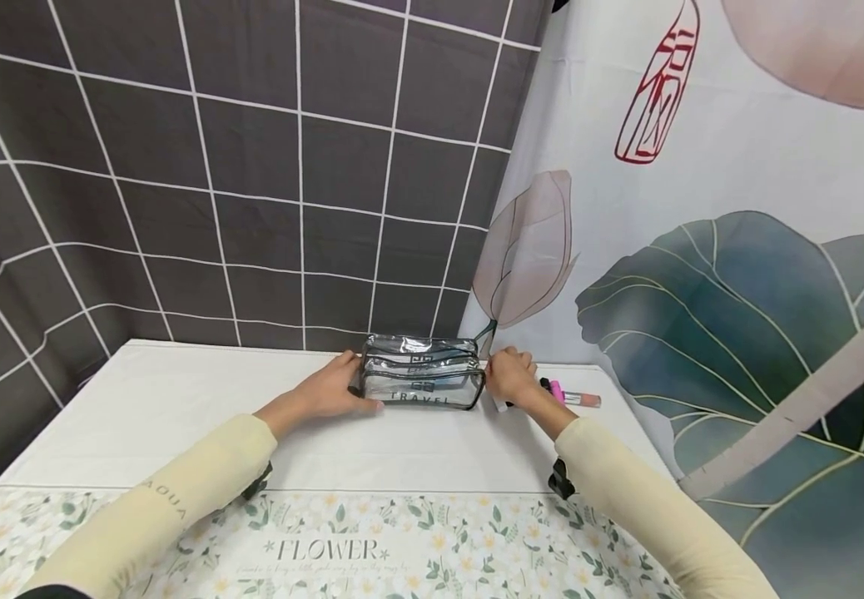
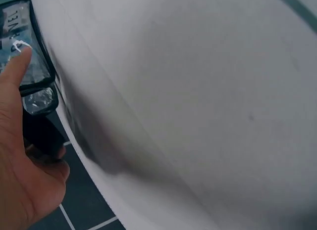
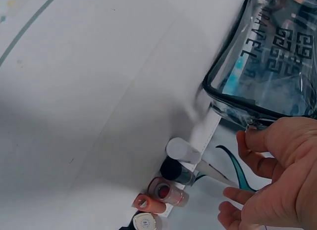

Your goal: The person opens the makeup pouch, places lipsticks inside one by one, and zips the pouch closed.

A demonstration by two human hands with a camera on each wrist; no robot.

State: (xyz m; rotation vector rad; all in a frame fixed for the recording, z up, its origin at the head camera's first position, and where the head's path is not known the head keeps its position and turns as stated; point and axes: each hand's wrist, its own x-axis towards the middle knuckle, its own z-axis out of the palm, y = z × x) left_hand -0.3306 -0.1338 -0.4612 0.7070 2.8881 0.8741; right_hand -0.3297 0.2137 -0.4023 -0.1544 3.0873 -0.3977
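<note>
A clear plastic travel pouch (image 1: 420, 389) with dark piping and TRAVEL printed on its front sits toward the back of the white tabletop. My left hand (image 1: 330, 391) grips its left end, the thumb laid against the front, as the left wrist view shows. At the opposite end, my right hand (image 1: 510, 378) pinches the small zipper pull (image 3: 250, 127) at the pouch's corner between thumb and forefinger, its other fingers loosely bent. Something pale and bluish shows through the clear plastic in the right wrist view.
Right of the pouch lie several small cosmetics, among them a white-capped tube (image 3: 183, 150), a black-capped bottle (image 3: 176, 170) and an orange-ended tube (image 3: 150, 204). A dark gridded curtain (image 1: 252, 208) hangs behind. A floral cloth (image 1: 342, 532) covers the table's near part.
</note>
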